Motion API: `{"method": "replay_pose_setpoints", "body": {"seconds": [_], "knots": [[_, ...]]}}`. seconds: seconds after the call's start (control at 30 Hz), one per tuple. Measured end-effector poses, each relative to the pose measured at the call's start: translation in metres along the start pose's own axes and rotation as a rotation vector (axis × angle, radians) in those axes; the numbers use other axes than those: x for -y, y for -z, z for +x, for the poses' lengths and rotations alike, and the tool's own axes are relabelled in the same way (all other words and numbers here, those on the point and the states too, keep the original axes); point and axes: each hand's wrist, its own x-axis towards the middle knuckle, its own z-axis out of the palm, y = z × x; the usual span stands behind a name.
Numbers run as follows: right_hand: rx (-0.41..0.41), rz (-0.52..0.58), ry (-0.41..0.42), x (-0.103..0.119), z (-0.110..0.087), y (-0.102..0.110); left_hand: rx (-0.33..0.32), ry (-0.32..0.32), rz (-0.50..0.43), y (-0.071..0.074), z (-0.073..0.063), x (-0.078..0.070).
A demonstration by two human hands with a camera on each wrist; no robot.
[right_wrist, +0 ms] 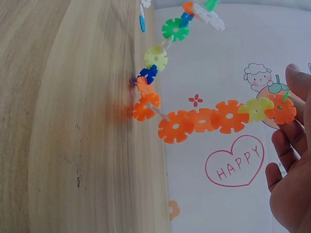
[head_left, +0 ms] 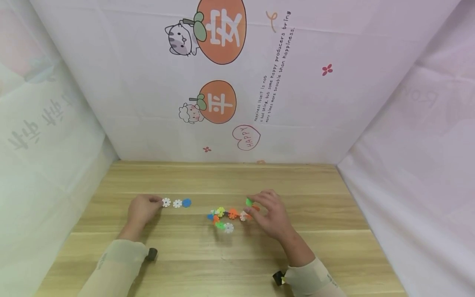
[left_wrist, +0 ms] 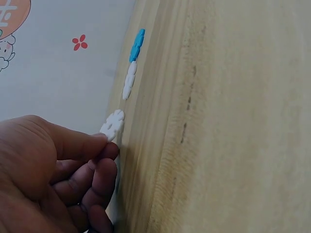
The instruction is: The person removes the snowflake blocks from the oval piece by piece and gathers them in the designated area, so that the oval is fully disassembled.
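At the left of the head view, my left hand pinches a white notched plastic disc between thumb and forefinger, its edge tilted up off the wood. Just right of it, a second white disc and a blue disc lie on the table. My right hand holds one end of a chain of interlocked snowflake discs by a green disc and an orange one. The chain, in orange, yellow, blue, green and white, curves leftward; a white disc hangs at its far end.
The wooden table meets a printed white cloth wall at its back edge. More white cloth hangs at the left and right. Black wrist cameras sit by both sleeves.
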Motion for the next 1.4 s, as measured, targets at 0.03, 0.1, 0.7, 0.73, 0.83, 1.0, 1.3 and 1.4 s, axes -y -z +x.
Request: {"method": "replay_pose_setpoints", "body": {"seconds": [0.03, 0.1, 0.7, 0.73, 0.83, 1.0, 1.3, 1.4], "knots": [[0.0, 0.001, -0.001, 0.0, 0.0, 0.0, 0.009, 0.002, 0.003, 0.0, 0.0, -0.001], [0.002, 0.005, -0.003, -0.001, 0.0, 0.0, 0.018, 0.007, 0.009, 0.0, -0.001, -0.002], [-0.007, -0.004, 0.029, -0.002, -0.001, -0.003, 0.027, 0.018, -0.016, -0.003, -0.004, -0.006], [-0.011, -0.002, 0.04, -0.003, -0.001, -0.004, 0.012, 0.011, -0.026, -0.006, -0.005, -0.008], [-0.023, 0.007, 0.07, -0.004, -0.001, -0.005, -0.036, -0.02, -0.063, -0.014, -0.008, -0.017], [-0.016, 0.017, 0.076, -0.002, -0.001, -0.005, -0.054, -0.108, -0.143, -0.026, -0.016, -0.045], [0.006, 0.039, 0.096, 0.003, 0.0, -0.005, 0.007, -0.264, -0.259, -0.039, -0.037, -0.097], [0.003, 0.043, 0.097, 0.003, 0.0, -0.005, 0.055, -0.329, -0.302, -0.044, -0.045, -0.113]]}}
